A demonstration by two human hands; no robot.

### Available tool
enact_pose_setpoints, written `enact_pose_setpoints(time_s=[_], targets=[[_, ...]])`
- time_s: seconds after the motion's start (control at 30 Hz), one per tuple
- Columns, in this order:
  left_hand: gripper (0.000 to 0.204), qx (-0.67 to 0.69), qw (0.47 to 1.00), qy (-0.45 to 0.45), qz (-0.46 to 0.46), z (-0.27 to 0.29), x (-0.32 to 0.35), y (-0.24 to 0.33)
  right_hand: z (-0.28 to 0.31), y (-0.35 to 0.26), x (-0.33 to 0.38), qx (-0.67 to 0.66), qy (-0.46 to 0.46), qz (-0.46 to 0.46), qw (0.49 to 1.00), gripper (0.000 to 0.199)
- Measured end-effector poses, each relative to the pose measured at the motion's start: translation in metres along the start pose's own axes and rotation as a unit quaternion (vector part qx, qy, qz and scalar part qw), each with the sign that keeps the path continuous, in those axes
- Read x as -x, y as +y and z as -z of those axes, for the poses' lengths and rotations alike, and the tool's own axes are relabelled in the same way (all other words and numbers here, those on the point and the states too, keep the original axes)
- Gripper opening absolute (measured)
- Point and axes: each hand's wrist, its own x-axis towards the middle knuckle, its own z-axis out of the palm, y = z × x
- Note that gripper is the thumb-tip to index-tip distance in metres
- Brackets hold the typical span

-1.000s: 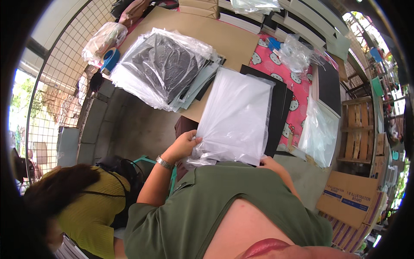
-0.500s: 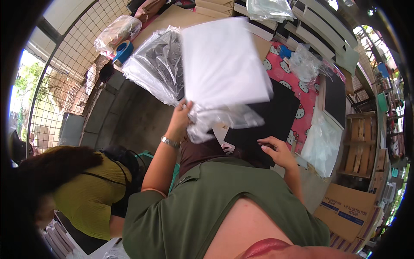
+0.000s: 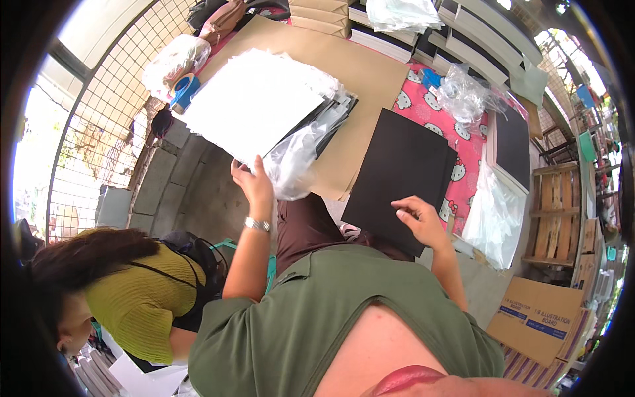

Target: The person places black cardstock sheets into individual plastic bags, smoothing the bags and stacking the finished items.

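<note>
A white board in a clear plastic sleeve lies on top of a pile of dark boards in plastic, at the left of the table. My left hand is just below its near edge, thumb and fingers apart, holding nothing; whether a fingertip touches the edge I cannot tell. The sleeve's loose plastic flap hangs to the right of that hand. A black board lies before me at the middle right, with another dark edge showing under it. My right hand hovers at its near right edge, fingers loosely bent and empty.
Brown kraft sheets cover much of the table over a pink patterned cloth. Blue tape rolls sit at far left, crumpled clear plastic at right. Stacked boards stand at the back. A co-worker in a yellow-green top is close on my left.
The white sleeved board moved left and down onto the pile, and my left hand let go of it. My right hand stays near the black board, now fully in view.
</note>
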Motion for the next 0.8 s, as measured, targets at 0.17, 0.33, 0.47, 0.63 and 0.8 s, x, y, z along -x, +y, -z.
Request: enact_pose_setpoints(time_s=[0.17, 0.33, 0.47, 0.63, 0.8], targets=[[0.047, 0.105, 0.88, -0.426, -0.179, 0.018, 0.079, 0.086, -0.011, -0.022, -0.029, -0.04, 0.075, 0.19, 0.978, 0.051], [0.046, 0.305, 0.702, -0.641, -0.064, 0.005, 0.091, 0.139, -0.026, -0.056, -0.04, -0.267, -0.078, 0.101, 0.955, 0.064], [0.065, 0.388, 0.655, -0.647, 0.043, -0.002, 0.073, 0.138, 0.009, -0.05, -0.039, -0.266, -0.021, 0.04, 0.963, 0.036], [0.059, 0.395, 0.676, -0.604, 0.151, -0.016, 0.082, 0.137, 0.005, -0.053, -0.036, -0.27, 0.074, 0.052, 0.958, 0.023], [0.039, 0.353, 0.744, -0.553, 0.127, -0.03, 0.087, 0.124, 0.007, -0.04, -0.042, -0.159, 0.112, -0.024, 0.981, 0.005]])
